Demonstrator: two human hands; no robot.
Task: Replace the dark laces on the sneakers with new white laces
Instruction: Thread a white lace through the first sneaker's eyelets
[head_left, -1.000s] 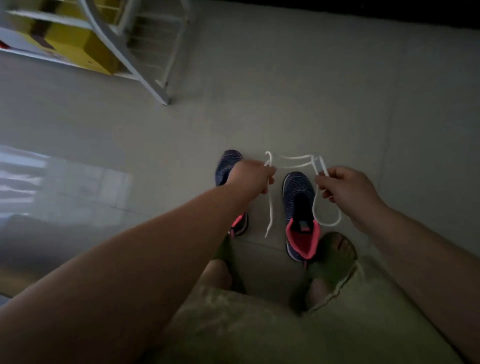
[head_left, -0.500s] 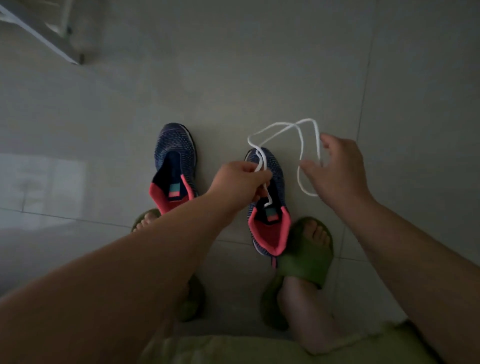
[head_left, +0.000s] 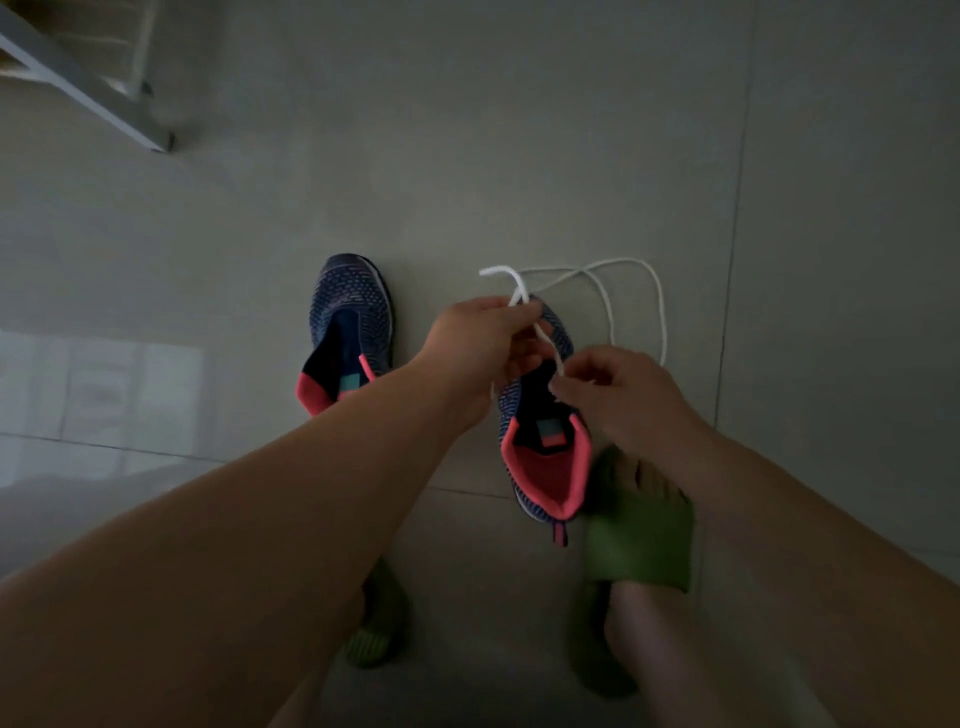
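Down on the floor (head_left: 519, 156), two dark blue sneakers with pink collars stand side by side, toes toward twelve o'clock. Neither shows any lace through its eyelets. The left sneaker (head_left: 349, 322) sits apart at about nine o'clock from the hands; the right sneaker (head_left: 543, 447) lies directly beneath them. The left hand (head_left: 480, 345) is curled around a white lace (head_left: 608, 301), one end poking up past its knuckles. The right hand (head_left: 618, 395) pinches a strand of the same lace between fingertip and thumb, just at four o'clock from the left hand, the two nearly touching. From them the rest of the lace swings out in loose loops toward one o'clock, above the floor just past the right sneaker's toe. A foot in a green slipper (head_left: 639, 535) rests just beside the right sneaker's heel, at five o'clock; another green slipper (head_left: 371, 634) shows partly under the left forearm. A white frame (head_left: 78, 88) stands at ten o'clock, well apart.
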